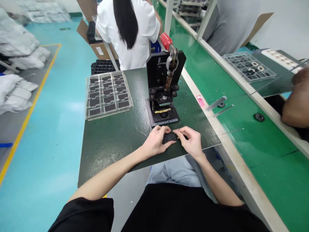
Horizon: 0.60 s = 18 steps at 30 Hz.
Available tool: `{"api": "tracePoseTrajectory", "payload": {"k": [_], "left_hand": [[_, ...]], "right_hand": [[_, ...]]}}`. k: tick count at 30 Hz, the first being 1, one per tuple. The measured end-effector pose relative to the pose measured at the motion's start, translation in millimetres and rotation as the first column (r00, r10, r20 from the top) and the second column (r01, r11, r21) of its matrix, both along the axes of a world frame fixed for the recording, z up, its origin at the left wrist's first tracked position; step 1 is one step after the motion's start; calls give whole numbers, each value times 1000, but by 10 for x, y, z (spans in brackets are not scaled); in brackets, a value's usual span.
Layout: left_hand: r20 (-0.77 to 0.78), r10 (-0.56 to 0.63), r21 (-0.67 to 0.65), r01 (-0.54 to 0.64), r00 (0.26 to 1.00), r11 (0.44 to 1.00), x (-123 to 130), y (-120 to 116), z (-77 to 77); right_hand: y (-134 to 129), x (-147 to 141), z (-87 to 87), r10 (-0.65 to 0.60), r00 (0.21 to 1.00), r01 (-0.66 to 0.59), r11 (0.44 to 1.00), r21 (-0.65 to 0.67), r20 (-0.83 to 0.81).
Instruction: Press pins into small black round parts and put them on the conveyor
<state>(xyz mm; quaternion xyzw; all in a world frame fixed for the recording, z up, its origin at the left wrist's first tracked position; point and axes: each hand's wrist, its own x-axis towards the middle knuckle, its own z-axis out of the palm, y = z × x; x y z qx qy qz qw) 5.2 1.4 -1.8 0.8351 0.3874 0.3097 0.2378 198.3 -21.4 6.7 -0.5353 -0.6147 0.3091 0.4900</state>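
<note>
A small black round part [169,137] lies between my hands, close to the table's front edge. My left hand [158,140] grips it from the left, thumb and fingers curved round its rim. My right hand [190,140] pinches at its right edge; whatever sits between those fingertips is too small to make out. Just beyond my hands stands a black toggle press [166,87] with a red handle [166,41]. On the press base rests a dark fixture with a yellow strip [162,111] across it.
A clear compartment tray [108,95] with dark flat pieces sits at the left of the green table [108,138]. To the right runs a green belt [251,129] bearing thin metal rods [216,103] and a black ring part [259,117]. A person in white [130,29] sits ahead.
</note>
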Motion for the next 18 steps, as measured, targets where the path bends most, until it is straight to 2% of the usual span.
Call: {"api": "tracePoseTrajectory", "payload": {"k": [7, 14, 18], "left_hand": [[-3, 3, -23, -3, 1000, 1000, 9, 5, 0], [-21, 3, -41, -4, 1000, 999, 9, 10, 4], [-5, 3, -42, -4, 1000, 999, 12, 9, 6]], "right_hand": [[-17, -4, 23, 12, 997, -19, 997, 76, 82], [-41, -29, 69, 24, 950, -111, 958, 265, 312], [-19, -50, 34, 15, 948, -98, 965, 244, 319]]}}
